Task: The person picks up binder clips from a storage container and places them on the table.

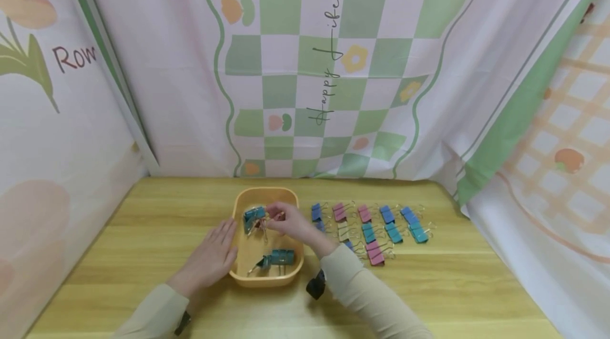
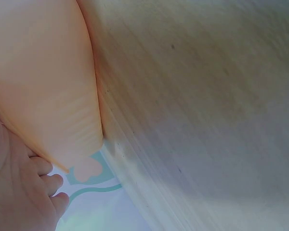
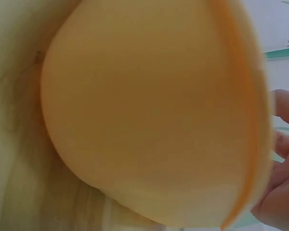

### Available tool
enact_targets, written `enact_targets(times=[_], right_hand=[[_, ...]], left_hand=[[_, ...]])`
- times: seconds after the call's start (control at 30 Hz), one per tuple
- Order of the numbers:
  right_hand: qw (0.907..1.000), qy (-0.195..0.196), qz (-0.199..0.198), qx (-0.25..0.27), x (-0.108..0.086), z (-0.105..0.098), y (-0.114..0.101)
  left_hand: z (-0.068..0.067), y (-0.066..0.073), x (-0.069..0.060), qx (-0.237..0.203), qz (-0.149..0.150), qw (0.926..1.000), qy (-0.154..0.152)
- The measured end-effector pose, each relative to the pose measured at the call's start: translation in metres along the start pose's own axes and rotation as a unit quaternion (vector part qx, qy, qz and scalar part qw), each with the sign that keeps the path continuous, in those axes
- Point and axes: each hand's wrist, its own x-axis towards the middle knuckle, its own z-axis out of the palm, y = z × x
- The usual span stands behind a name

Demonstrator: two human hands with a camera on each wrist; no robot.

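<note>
My left hand (image 1: 209, 255) just rests, fingers straight-ish, against the orange tray (image 1: 267, 282). My right hand (image 1: 294, 222) is pinching a binder clip (image 1: 280, 216) inside.

My feed shows a yellow wood-grain bench (image 1: 467, 296) backed by a white, green-checked fabric hanging (image 1: 281, 90) lettered "Happy Life"; a white flower-printed cloth (image 1: 81, 137) walls the left, a white peach-latticed cloth (image 1: 548, 175) with green edging the right. Pale light washes the bench's near edge.
</note>
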Motion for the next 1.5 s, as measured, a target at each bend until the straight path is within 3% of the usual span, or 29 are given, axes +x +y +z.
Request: enact_targets(times=[0.13,0.53,0.83,1.13,1.5], right_hand=[[1.0000,-0.001,-0.001,-0.009,0.009,0.007,0.015],[0.9996,-0.016,0.010,-0.020,0.017,0.017,0.022],[0.9974,-0.020,0.032,-0.061,0.021,0.021,0.024],[0.9955,-0.014,0.093,-0.015,0.023,0.028,0.028],[0.9955,-0.004,0.090,-0.029,0.025,0.031,0.030]], left_hand=[[0.001,0.000,0.000,-0.002,0.000,1.0000,0.002],[0.000,0.000,0.000,-0.002,0.001,1.0000,0.002],[0.000,0.000,0.000,0.000,0.002,1.0000,0.003],[0.000,0.000,0.000,0.002,0.002,1.0000,0.001],[-0.002,0.002,-0.001,0.003,0.003,1.0000,-0.002]])
